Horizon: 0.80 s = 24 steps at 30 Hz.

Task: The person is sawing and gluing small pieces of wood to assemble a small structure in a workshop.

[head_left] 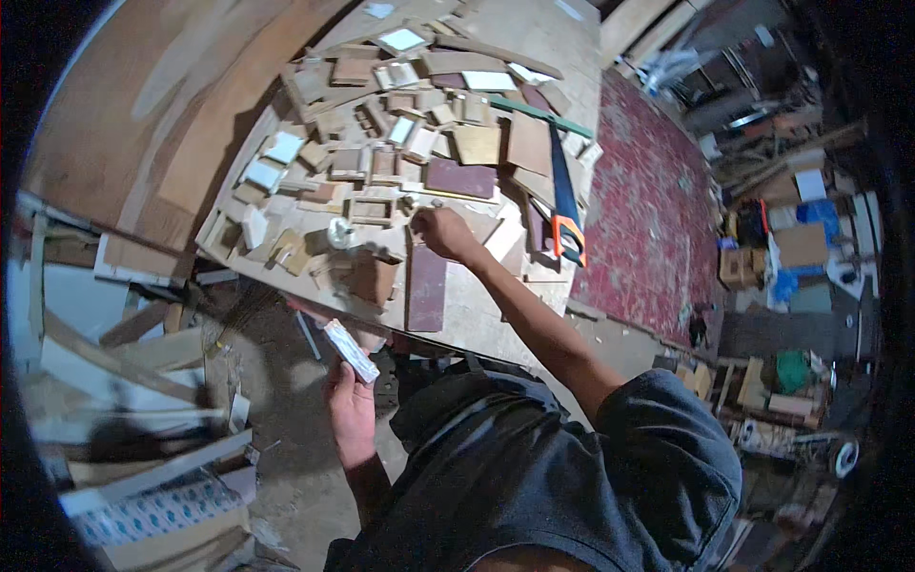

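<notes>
Gripping a whitish oblong block [351, 351] between thumb and fingers, the left hand [353, 412] is positioned just off the near edge of the workbench [484, 318]. The right hand [443, 232] is over the workbench with fingers curled, at the far end of a maroon board [426, 294]; whether it pinches anything cannot be told, the fingertips being too small to read. A handsaw [564, 186] with an orange handle lies to that hand's right, among wooden pieces [477, 146].

Dim o/all, brighter o/ table [543, 43]; v. bright on white block [351, 353]; shadowed on floor [295, 424]; grainy in dark areas, soft twd edges; bent w/ fisheye, blacked out at corners.
</notes>
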Each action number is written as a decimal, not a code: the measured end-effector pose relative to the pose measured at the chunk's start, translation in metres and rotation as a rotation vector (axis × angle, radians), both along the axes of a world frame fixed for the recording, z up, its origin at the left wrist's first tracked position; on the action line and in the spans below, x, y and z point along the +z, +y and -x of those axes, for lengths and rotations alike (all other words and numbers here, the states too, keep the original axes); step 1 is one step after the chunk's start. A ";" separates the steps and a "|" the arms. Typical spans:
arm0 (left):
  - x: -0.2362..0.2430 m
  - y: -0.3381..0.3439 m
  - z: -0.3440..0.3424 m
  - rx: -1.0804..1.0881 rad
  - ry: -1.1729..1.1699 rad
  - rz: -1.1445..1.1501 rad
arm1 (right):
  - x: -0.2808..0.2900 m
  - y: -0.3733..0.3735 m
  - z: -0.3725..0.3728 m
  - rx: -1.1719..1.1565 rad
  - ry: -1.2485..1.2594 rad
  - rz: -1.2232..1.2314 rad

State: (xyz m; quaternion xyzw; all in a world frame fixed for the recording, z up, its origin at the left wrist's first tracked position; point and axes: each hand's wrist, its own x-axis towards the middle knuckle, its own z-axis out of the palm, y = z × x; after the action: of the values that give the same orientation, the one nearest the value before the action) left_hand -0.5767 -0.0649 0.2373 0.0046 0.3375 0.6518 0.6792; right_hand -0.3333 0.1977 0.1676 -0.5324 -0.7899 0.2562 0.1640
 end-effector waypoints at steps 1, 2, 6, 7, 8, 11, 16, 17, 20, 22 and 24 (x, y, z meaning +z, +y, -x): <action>0.002 0.005 -0.002 -0.014 -0.003 -0.004 | 0.000 -0.013 -0.029 -0.070 0.044 0.046; -0.004 0.006 -0.001 -0.028 -0.037 -0.006 | -0.001 -0.028 -0.058 -0.130 0.085 0.089; -0.003 0.020 -0.013 -0.066 -0.007 0.038 | -0.011 -0.120 -0.165 -0.400 0.138 0.174; -0.002 0.021 -0.016 -0.057 0.006 0.054 | -0.019 -0.147 -0.183 -0.475 0.161 0.200; -0.002 0.024 -0.019 -0.073 0.008 0.058 | -0.023 -0.173 -0.197 -0.553 0.184 0.225; 0.005 0.024 -0.025 -0.143 0.042 0.039 | -0.017 -0.230 -0.211 -0.677 0.160 0.327; 0.020 0.030 -0.054 -0.245 0.118 -0.046 | -0.024 -0.266 -0.254 -0.926 0.014 0.153; 0.022 0.031 -0.062 -0.254 0.123 -0.045 | -0.025 -0.267 -0.268 -0.925 -0.079 0.140; 0.027 0.023 -0.087 -0.229 0.175 0.013 | -0.027 -0.258 -0.294 -0.742 -0.162 -0.009; 0.029 0.013 -0.102 -0.244 0.204 -0.003 | -0.024 -0.247 -0.292 -0.489 -0.365 0.030; 0.032 -0.001 -0.121 -0.231 0.236 0.000 | -0.042 -0.240 -0.289 -0.359 -0.385 0.031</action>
State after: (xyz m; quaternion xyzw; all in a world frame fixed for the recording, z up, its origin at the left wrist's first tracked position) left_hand -0.4554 -0.0655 0.2689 0.1201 0.4122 0.5644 0.7051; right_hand -0.0440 -0.0422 0.1251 -0.7053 -0.6955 0.1292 0.0451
